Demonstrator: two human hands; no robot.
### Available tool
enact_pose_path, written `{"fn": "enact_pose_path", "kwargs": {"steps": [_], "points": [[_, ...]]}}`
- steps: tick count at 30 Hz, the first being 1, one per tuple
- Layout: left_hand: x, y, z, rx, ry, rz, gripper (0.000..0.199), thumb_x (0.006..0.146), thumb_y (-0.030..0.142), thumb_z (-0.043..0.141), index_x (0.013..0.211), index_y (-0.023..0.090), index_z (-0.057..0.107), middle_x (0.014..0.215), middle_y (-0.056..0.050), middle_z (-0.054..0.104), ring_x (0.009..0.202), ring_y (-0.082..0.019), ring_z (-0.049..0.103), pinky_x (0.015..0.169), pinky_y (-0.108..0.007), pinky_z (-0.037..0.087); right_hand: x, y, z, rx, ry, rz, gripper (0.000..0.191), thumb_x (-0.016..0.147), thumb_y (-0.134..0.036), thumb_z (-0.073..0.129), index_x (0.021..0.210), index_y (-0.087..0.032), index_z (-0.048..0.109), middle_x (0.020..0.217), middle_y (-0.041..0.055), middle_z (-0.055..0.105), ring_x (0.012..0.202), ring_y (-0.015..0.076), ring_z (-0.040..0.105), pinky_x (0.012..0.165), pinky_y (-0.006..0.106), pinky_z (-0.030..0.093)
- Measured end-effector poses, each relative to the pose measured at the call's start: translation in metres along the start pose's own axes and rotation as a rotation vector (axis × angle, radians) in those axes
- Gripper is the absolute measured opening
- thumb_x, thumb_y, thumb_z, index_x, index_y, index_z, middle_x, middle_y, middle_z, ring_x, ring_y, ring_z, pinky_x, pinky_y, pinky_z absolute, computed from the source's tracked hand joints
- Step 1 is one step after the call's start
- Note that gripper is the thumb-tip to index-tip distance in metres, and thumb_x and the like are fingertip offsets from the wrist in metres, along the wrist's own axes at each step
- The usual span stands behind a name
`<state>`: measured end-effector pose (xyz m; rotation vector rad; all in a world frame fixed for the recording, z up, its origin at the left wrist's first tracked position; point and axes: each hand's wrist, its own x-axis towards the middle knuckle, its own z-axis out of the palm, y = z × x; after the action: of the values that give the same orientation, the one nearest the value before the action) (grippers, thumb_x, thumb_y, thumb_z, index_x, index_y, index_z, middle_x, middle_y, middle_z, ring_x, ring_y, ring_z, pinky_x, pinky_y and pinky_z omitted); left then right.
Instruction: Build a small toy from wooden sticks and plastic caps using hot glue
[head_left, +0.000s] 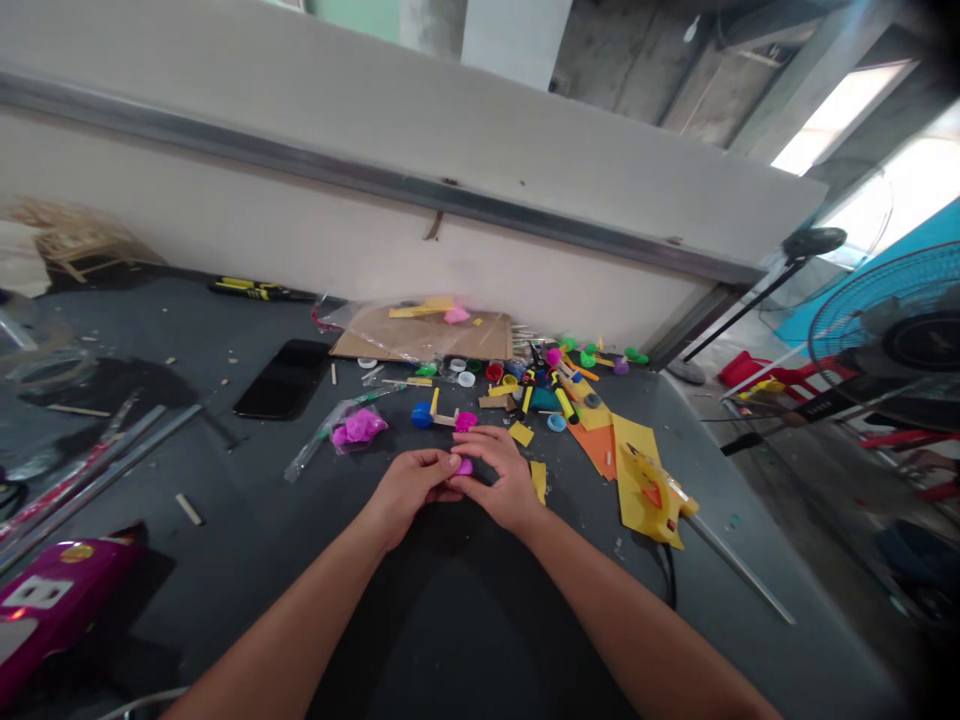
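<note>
Between my two hands is a small lump of pink-purple modelling clay [465,467], partly covered by the fingers. My left hand [412,490] pinches it from the left with thumb and fingertips. From the other side, the curled fingers and thumb of my right hand [502,480] close on the same clay. Just beyond the hands lies a small piece with a blue round end [422,414], a wooden stick across it and a magenta end [465,421]. To the left, a bigger clump of magenta clay [360,428] rests on a clear plastic wrapper [307,452].
A black phone [285,380] lies left of the clay. Bottle caps [466,380], pliers with yellow-black handles [562,395] and scraps crowd the back. A yellow glue gun [660,500] sits on yellow foam sheet at right. Clear rods and a purple packet [60,600] are at left.
</note>
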<state>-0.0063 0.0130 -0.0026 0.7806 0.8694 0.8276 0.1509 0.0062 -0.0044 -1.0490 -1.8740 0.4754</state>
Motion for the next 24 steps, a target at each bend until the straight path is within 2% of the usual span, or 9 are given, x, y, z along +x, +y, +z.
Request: {"fn": "enact_pose_path", "kwargs": {"steps": [6,13,21,24], "points": [[-0.0018,0.0001,0.0004,0.003,-0.024,0.018,0.026,0.071,0.034,0.069,0.086,0.012,0.069,0.075,-0.004,0.066,0.070,-0.012,0.060,0.069,-0.028,0.053,0.0004,-0.0012,0.0027,-0.031,0.040,0.001,0.015,0.075,-0.028,0.067,0.090,-0.028,0.069,0.101,0.0022,0.068,0.106,0.0222,0.054,0.092,0.042,0.043],[0.0004,-0.0034,-0.0019,0.010,-0.022,-0.001,0.023,0.070,0.032,0.070,0.078,0.011,0.069,0.072,-0.005,0.066,0.067,-0.012,0.060,0.069,-0.026,0.052,0.0011,-0.0028,0.0042,-0.030,0.011,-0.042,0.023,0.076,-0.025,0.066,0.099,-0.028,0.067,0.103,0.0018,0.068,0.106,0.0215,0.054,0.093,0.042,0.042],[-0.0012,-0.0012,-0.0025,-0.023,-0.045,0.010,0.025,0.072,0.035,0.068,0.080,0.012,0.069,0.072,-0.004,0.066,0.067,-0.012,0.060,0.070,-0.030,0.053,0.0013,-0.0021,0.0054,-0.009,0.030,-0.006,0.021,0.072,-0.027,0.071,0.093,-0.028,0.069,0.100,0.0020,0.069,0.104,0.0223,0.055,0.091,0.042,0.044],[0.0001,-0.0020,-0.0037,-0.025,-0.049,0.014,0.025,0.072,0.035,0.068,0.078,0.011,0.069,0.071,-0.005,0.066,0.066,-0.012,0.059,0.071,-0.030,0.053,0.0013,-0.0025,0.0042,-0.012,0.009,-0.012,0.027,0.071,-0.027,0.071,0.098,-0.028,0.067,0.101,0.0022,0.069,0.105,0.0222,0.054,0.092,0.042,0.043]]}}
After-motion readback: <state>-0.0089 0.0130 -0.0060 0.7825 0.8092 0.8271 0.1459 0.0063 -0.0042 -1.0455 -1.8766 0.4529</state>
